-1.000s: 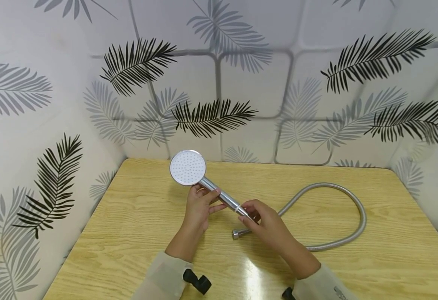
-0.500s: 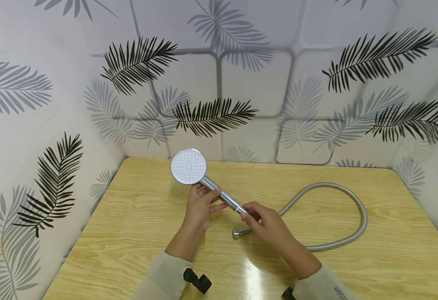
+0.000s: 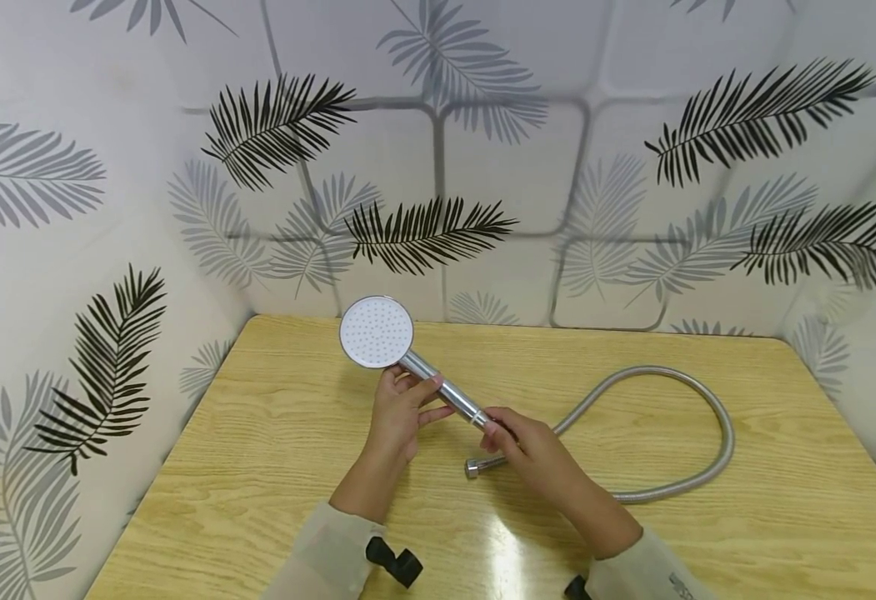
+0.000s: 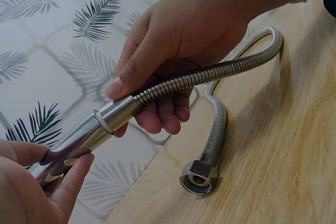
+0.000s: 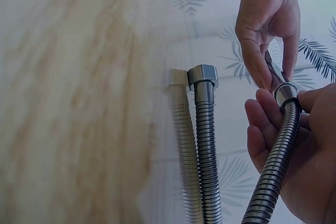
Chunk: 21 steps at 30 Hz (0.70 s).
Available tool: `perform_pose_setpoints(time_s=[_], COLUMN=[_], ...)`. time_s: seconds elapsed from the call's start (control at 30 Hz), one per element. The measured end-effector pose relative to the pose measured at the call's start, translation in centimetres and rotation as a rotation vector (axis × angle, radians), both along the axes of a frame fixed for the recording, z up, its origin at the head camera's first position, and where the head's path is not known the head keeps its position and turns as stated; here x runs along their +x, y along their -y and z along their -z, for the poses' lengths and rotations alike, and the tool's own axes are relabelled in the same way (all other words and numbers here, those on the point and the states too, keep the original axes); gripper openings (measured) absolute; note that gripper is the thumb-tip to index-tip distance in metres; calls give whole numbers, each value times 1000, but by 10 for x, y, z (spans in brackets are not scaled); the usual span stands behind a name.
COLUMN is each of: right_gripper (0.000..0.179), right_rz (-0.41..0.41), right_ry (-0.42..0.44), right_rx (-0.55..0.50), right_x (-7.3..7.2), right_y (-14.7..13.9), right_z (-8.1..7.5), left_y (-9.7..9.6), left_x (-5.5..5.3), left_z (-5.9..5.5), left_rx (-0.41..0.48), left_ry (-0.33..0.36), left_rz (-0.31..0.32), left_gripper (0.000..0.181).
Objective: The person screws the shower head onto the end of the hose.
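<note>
A chrome handheld shower head [image 3: 376, 332] with a round white spray face is held up at a slant over the table. My left hand [image 3: 395, 417] grips its handle [image 4: 68, 153], thumb on top and fingers beneath. At the handle's lower end my right hand [image 3: 538, 454] pinches the smooth metal end fitting [image 4: 119, 113] of a ribbed metal hose [image 4: 194, 77] between thumb and fingers. In the left wrist view this fitting lines up with the handle, right at a pale ring. The hose's other end, a hex nut [image 4: 199, 176], lies on the table with its threaded opening showing.
The hose [image 3: 724, 425] loops across the right side of the wood-grain table [image 3: 257, 467]. Leaf-patterned walls [image 3: 513, 183] stand behind and to the left of the table. Black wrist mounts [image 3: 396, 562] sit on both sleeves.
My right thumb and fingers have shifted around the hose fitting, and the thumb now covers more of it. The left hand and shower head stay nearly still.
</note>
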State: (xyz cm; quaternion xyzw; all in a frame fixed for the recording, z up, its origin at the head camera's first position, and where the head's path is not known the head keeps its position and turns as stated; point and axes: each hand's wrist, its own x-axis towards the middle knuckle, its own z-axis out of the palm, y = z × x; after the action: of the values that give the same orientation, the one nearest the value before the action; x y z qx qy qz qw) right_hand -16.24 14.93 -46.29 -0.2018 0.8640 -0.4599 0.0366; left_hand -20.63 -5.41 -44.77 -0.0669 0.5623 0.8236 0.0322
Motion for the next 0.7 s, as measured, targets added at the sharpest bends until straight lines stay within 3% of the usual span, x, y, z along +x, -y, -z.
perform_pose_setpoints(time_s=[0.37,0.7], right_gripper=[40,27], right_rz=[43,92], right_ry=[17,-88], right_rx=[-20,-11], right_x=[-1,-1], right_y=[1,1], right_z=[0,-4], left_y=[2,1], left_x=[-2,1], left_z=[2,-1], left_rx=[6,5], left_ry=[-3,-21], left_rz=[3,24], left_gripper=[45,44])
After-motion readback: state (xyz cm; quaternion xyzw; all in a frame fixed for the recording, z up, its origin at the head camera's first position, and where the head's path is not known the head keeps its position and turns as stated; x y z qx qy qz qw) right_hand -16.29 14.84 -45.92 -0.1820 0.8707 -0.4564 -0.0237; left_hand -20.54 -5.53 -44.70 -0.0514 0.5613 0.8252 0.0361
